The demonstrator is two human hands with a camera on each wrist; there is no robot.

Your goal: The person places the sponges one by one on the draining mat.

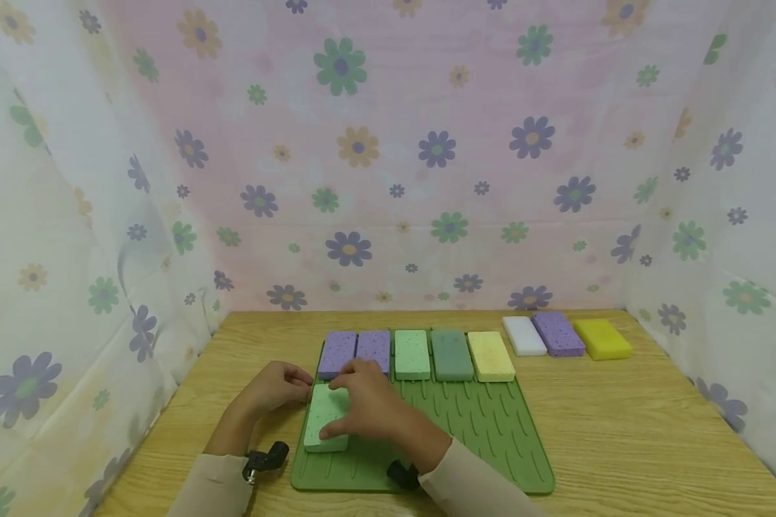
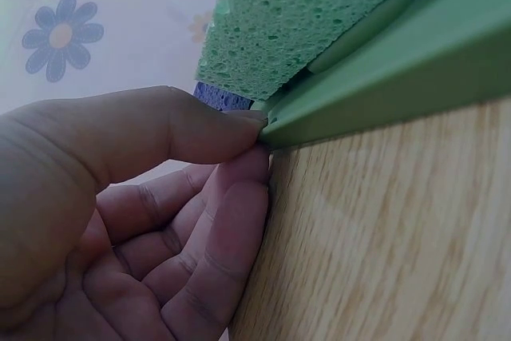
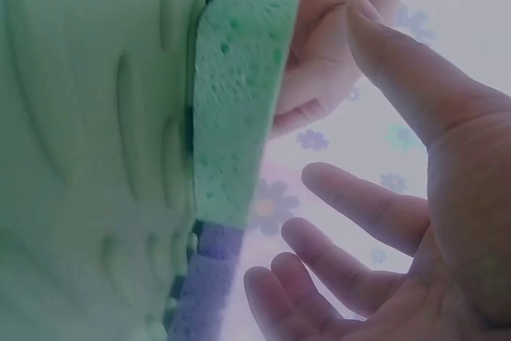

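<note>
A light green sponge (image 1: pixel 326 418) lies near the left edge of a ribbed green silicone mat (image 1: pixel 485 431). Over that sponge hovers my right hand (image 1: pixel 370 402), its thumb and fingers spread; the right wrist view shows them apart from the sponge (image 3: pixel 243 93). At the mat's left edge, my left hand (image 1: pixel 276 388) pinches the rim between thumb and forefinger, close beside the sponge (image 2: pixel 311 21). Along the mat's back row lie two purple sponges (image 1: pixel 338 353), another light green sponge (image 1: pixel 412 355), a darker green sponge (image 1: pixel 452 355) and a pale yellow sponge (image 1: pixel 491 356).
To the right of the mat, on the wooden table (image 1: pixel 621 431), lie a white sponge (image 1: pixel 524 336), a purple sponge (image 1: pixel 558 334) and a bright yellow sponge (image 1: pixel 602 339). A flower-patterned cloth (image 1: pixel 401 108) hangs behind and at both sides.
</note>
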